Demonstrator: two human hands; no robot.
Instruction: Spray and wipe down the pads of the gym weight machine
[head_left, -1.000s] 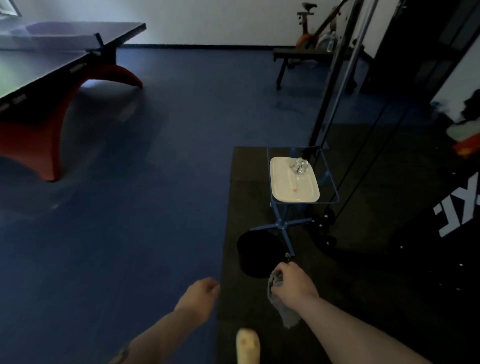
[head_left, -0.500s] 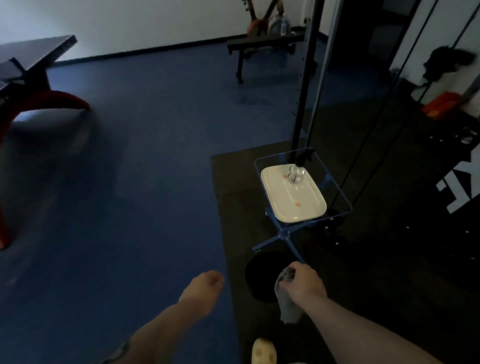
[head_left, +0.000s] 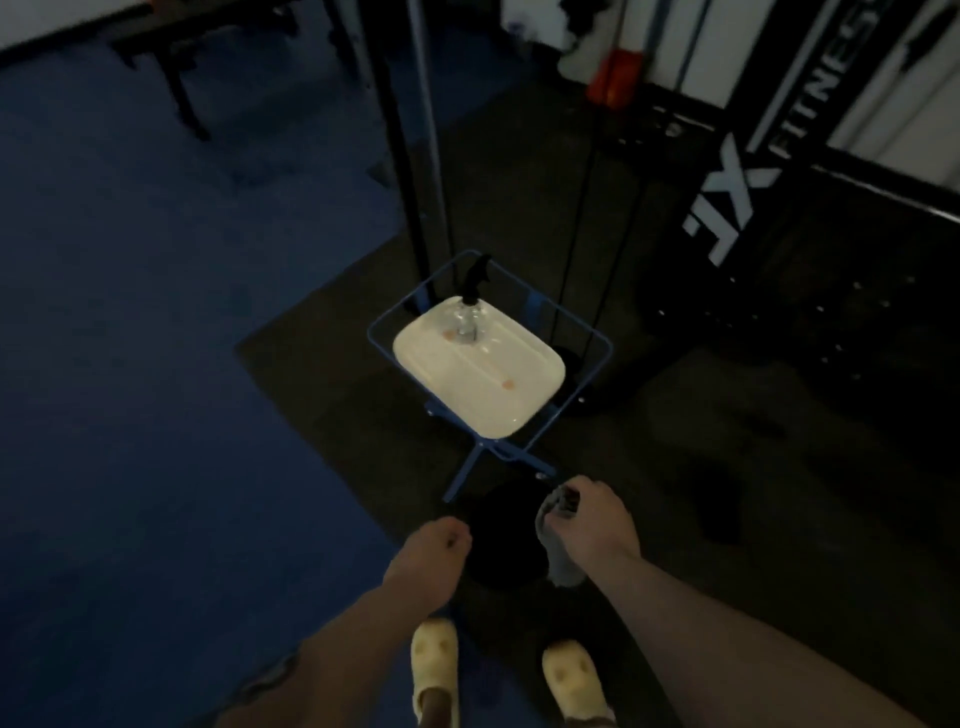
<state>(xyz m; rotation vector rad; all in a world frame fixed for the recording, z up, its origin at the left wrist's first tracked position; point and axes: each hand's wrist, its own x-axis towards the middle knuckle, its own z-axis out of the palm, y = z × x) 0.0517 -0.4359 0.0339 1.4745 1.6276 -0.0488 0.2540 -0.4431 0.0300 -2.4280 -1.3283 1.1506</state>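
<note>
A clear spray bottle (head_left: 466, 317) with a black trigger head stands at the far end of a white tray (head_left: 498, 387), which sits in a blue wire stand (head_left: 592, 353). My right hand (head_left: 592, 519) grips a grey cloth (head_left: 558, 551) that hangs down from it, just in front of the stand's foot. Beside it, my left hand (head_left: 428, 561) hangs with its fingers loosely curled and holds nothing. The black weight machine (head_left: 810, 291) with white lettering stands at the right; its pads are too dark to make out.
A round black object (head_left: 504, 540) lies on the dark mat (head_left: 322, 364) between my hands. Upright machine posts (head_left: 410, 156) and cables rise behind the stand. A bench (head_left: 171, 57) stands on the blue floor at the back left. My two yellow shoes (head_left: 436, 665) show below.
The view has swung right and down and come nearer to the stand; the red table has left the frame. Both hands keep their poses, the right still holding the cloth.
</note>
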